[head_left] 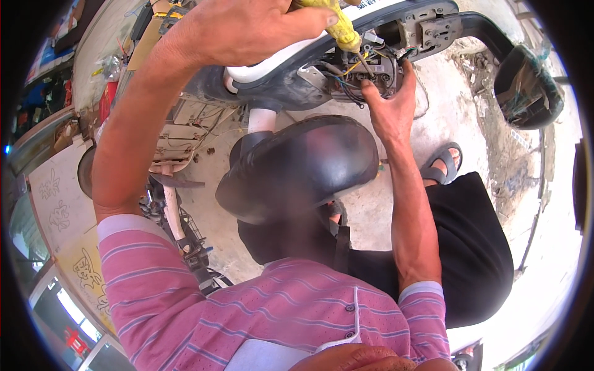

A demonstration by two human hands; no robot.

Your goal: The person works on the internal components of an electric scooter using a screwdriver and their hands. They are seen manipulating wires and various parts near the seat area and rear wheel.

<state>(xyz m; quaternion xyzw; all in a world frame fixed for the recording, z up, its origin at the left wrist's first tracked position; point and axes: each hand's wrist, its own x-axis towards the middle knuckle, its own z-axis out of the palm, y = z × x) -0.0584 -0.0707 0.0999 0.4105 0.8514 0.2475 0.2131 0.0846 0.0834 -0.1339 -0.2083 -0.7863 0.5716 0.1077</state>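
My left hand [247, 31] is closed around the yellow handle of a screwdriver [342, 32], at the top of the view. The tool tilts down to the right. Its thin metal shaft ends at a dark box with round screw terminals [378, 75], where several coloured wires [352, 69] run. My right hand [394, 105] grips the near right side of that box. Its thumb presses the near edge, and a finger reaches up along the right side. The exact contact of the screwdriver tip is too small to tell.
A white and dark scooter body [272, 67] surrounds the box. A black padded seat [303, 164] lies between my arms. On the right, a curved black arm carries a taped black piece [526, 89]. Another vehicle's frame [173, 210] stands left, on the concrete floor [229, 250].
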